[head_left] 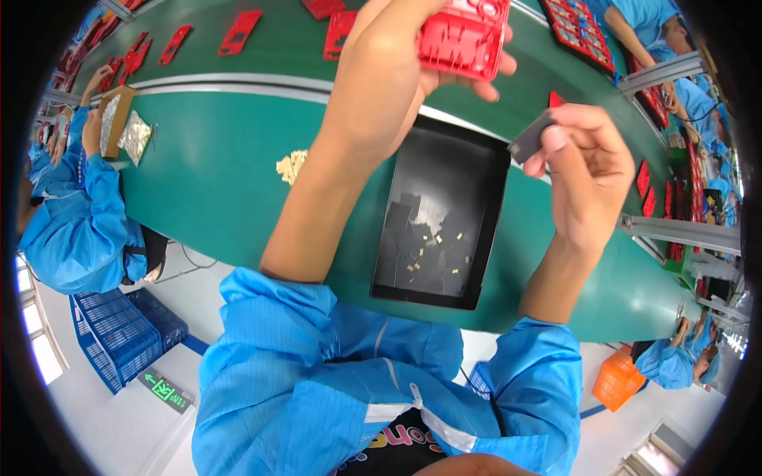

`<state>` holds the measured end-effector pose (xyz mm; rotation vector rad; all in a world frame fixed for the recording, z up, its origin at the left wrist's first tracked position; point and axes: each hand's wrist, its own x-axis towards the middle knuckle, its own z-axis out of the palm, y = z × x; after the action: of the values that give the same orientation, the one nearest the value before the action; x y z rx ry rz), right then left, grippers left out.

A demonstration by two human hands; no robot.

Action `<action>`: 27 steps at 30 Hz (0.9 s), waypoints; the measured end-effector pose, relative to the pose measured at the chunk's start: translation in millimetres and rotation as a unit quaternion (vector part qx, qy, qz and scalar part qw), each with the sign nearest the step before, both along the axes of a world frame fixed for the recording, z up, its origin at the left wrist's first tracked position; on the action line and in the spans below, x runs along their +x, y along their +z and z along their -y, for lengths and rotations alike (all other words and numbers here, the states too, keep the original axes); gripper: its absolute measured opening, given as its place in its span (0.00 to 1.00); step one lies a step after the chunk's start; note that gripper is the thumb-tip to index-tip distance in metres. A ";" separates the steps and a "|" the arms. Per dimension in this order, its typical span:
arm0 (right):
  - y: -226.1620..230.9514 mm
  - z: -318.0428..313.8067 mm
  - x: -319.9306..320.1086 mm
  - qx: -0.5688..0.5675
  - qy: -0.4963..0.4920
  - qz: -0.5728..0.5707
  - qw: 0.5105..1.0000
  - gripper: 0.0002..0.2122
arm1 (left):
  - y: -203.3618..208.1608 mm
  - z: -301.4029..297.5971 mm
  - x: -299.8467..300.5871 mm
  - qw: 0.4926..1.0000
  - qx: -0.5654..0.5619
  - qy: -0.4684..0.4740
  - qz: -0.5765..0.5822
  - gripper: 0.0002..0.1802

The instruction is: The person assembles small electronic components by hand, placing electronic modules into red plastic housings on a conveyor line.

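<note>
My left hand [387,75] is raised at the top middle over the far belt, gripping a red plastic casing [462,46] with moulded ribs inside. The casing is partly cut off by the upper edge. On the right, my right hand [589,163] pinches a small flat dark piece [530,140] between thumb and fingers, just beyond the right rim of a black tray [494,218]. Thin black flat pieces [397,238] and several tiny cream bits lie in the tray's near half.
A cream-coloured heap [290,165] lies beside my left forearm. Red casings [240,33] line the green belt [206,59] behind a metal rail. Co-workers in blue sit at left [83,230] and far right. Blue crates [119,333] and an orange crate [617,381] stand below the table.
</note>
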<state>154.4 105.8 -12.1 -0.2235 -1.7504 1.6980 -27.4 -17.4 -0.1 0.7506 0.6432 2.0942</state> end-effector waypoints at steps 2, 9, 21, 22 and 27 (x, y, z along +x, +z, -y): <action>12.2 -3.2 -9.5 0.027 -0.043 -0.075 0.996 0.06 | 3.6 -1.7 2.9 1.000 0.007 -0.004 0.008 0.22; 27.7 2.5 -36.8 0.024 -0.091 -0.121 0.988 0.09 | 4.8 -11.4 14.0 0.988 -0.027 0.111 -0.102 0.21; 25.0 -7.9 -36.8 0.029 -0.134 -0.137 0.981 0.11 | 6.8 -13.3 26.6 0.983 -0.036 0.109 -0.145 0.21; 24.9 -7.4 -36.4 0.028 -0.136 -0.134 0.981 0.11 | 6.6 -13.1 26.8 0.982 -0.037 0.106 -0.150 0.21; 25.8 -9.3 -30.9 0.024 -0.138 -0.133 0.981 0.11 | 1.2 -14.0 28.4 0.970 -0.060 0.137 -0.189 0.22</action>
<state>123.5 115.0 13.8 -0.1973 -1.4851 1.4134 1.1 -3.4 1.2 1.0535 1.1276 2.1481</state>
